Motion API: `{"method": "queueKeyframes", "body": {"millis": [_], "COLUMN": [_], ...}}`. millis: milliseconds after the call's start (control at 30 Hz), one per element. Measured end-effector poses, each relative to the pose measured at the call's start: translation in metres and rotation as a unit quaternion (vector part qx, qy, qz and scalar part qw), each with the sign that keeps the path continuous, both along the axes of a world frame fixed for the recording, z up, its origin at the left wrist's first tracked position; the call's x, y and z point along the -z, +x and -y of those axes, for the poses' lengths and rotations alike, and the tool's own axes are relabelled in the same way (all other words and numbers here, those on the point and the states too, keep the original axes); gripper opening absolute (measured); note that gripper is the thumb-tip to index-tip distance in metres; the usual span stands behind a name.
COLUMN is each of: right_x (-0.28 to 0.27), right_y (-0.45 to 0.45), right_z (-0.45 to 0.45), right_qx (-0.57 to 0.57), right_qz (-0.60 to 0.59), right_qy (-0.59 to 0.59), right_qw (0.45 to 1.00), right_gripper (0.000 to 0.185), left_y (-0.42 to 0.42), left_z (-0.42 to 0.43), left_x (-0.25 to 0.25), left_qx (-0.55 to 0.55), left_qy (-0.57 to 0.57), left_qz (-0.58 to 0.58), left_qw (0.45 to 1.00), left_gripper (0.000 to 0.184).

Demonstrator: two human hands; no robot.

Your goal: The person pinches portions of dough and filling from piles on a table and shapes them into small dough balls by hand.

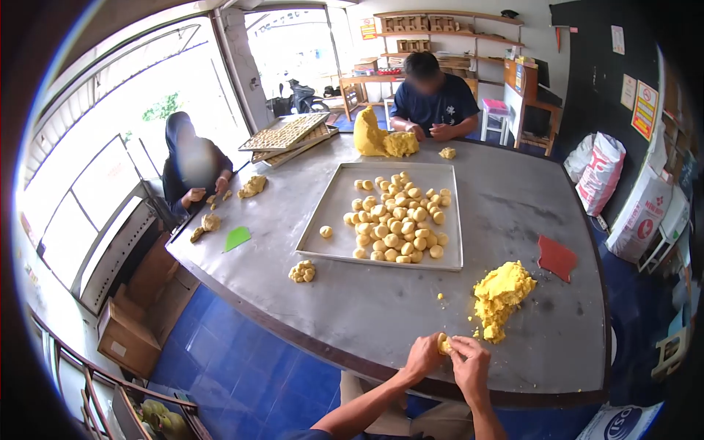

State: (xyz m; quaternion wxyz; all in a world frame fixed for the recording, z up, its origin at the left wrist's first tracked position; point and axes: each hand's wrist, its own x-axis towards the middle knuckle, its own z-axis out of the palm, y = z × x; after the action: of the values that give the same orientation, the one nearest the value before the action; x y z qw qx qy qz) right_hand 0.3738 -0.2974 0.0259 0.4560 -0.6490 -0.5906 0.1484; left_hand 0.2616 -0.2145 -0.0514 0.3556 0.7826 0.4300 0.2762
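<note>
At the table's near edge, my left hand (424,358) is closed around a small piece of pale dough (444,344). The fingers of my right hand (470,362) are pinched together against the same piece from the other side. Just beyond my hands lies a crumbly yellow mound of filling (503,293), with crumbs scattered around it. Farther off, a large metal tray (315,213) holds many round dough balls (396,220). A clump of dough pieces (302,271) rests on the table to the left of my hands.
A red scraper (557,257) and a green scraper (237,238) lie on the metal table (367,315). Two people sit across from me, at the left and far side, working with their hands. Stacked trays (286,136) and a big yellow mass (369,135) stand at the back.
</note>
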Motion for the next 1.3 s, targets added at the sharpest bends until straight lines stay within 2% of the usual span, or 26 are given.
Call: {"method": "queueKeyframes", "body": {"millis": [33,133,167,267,333,400,500,600,700,767,800,833,867,900,1000,1033,1067,1133,1167,1267,1300], "right_x": [0.005,0.01,0.005,0.007,0.001,-0.002,0.04,0.056,0.033,0.034,0.035,0.012,0.012,0.025,0.041,0.042,0.042,0.042,0.044,0.051,0.054], "right_y": [-0.002,-0.004,-0.007,0.007,0.018,0.027,0.039,0.037,0.037,0.056,0.063,0.061,0.065,0.077,0.089,0.09,0.09,0.085,0.086,0.091,0.098], "right_z": [0.001,-0.001,0.0,-0.001,-0.005,-0.008,-0.022,-0.031,-0.02,-0.017,-0.012,-0.007,-0.005,-0.003,-0.001,0.001,0.004,0.006,0.009,0.007,0.004], "right_qx": [0.026,0.015,0.022,-0.017,0.016,0.009,-0.053,-0.035,-0.05,0.018,0.053,0.123,0.156,0.14,0.124,0.122,0.127,0.144,0.15,0.161,0.162], "right_qz": [-0.014,0.102,0.142,-0.03,-0.173,-0.252,-0.311,-0.285,-0.011,0.052,0.082,0.195,0.231,0.222,0.2,0.195,0.192,0.184,0.174,0.153,0.104], "right_qy": [-0.016,0.018,0.023,0.005,-0.038,-0.107,-0.148,-0.161,-0.044,-0.019,-0.01,-0.016,-0.027,-0.042,-0.05,-0.049,-0.043,-0.027,-0.011,-0.01,-0.082], "right_qw": [0.999,0.995,0.989,0.999,0.984,0.962,0.937,0.944,0.998,0.998,0.995,0.973,0.96,0.964,0.971,0.972,0.972,0.972,0.973,0.975,0.978], "right_gripper": [0.026,0.022,0.021,0.021,0.023,0.033,0.041,0.043,0.045,0.047,0.048,0.047,0.048,0.047,0.041,0.039,0.038,0.037,0.038,0.041,0.043], "left_y": [-0.001,0.001,-0.001,-0.005,-0.004,-0.004,-0.004,-0.004,-0.002,0.0,0.0,-0.001,-0.001,0.005,0.0,-0.004,-0.006,-0.015,-0.02,-0.034,-0.039], "left_z": [0.004,0.005,0.007,0.005,0.006,0.004,0.002,0.001,0.003,0.006,0.003,-0.002,-0.002,0.004,-0.012,-0.019,-0.018,-0.017,-0.013,-0.011,-0.01], "left_x": [-0.006,-0.02,-0.025,-0.02,-0.03,-0.029,-0.013,-0.014,-0.012,-0.012,-0.013,-0.015,-0.015,-0.017,0.003,0.011,0.02,0.005,-0.002,0.0,0.003], "left_qx": [0.002,0.009,0.025,0.048,0.047,0.063,0.104,0.124,0.132,0.115,0.093,0.072,0.053,0.016,0.025,0.059,0.052,0.043,0.048,0.072,0.07], "left_qy": [-0.021,-0.073,-0.077,-0.064,-0.09,-0.093,-0.064,-0.039,-0.013,0.02,-0.028,-0.078,-0.13,-0.12,-0.258,-0.299,-0.292,-0.274,-0.236,-0.217,-0.263], "left_qz": [-0.02,-0.016,0.019,0.036,0.043,0.073,0.131,0.148,0.131,0.088,0.104,0.12,0.134,0.235,0.254,0.321,0.33,0.346,0.317,0.258,0.272], "left_qw": [1.0,0.997,0.997,0.996,0.994,0.991,0.984,0.98,0.982,0.989,0.99,0.987,0.981,0.964,0.932,0.897,0.896,0.896,0.917,0.939,0.923], "left_gripper": [0.024,0.028,0.028,0.028,0.03,0.031,0.032,0.03,0.026,0.024,0.026,0.03,0.035,0.049,0.056,0.05,0.046,0.041,0.037,0.034,0.033]}}
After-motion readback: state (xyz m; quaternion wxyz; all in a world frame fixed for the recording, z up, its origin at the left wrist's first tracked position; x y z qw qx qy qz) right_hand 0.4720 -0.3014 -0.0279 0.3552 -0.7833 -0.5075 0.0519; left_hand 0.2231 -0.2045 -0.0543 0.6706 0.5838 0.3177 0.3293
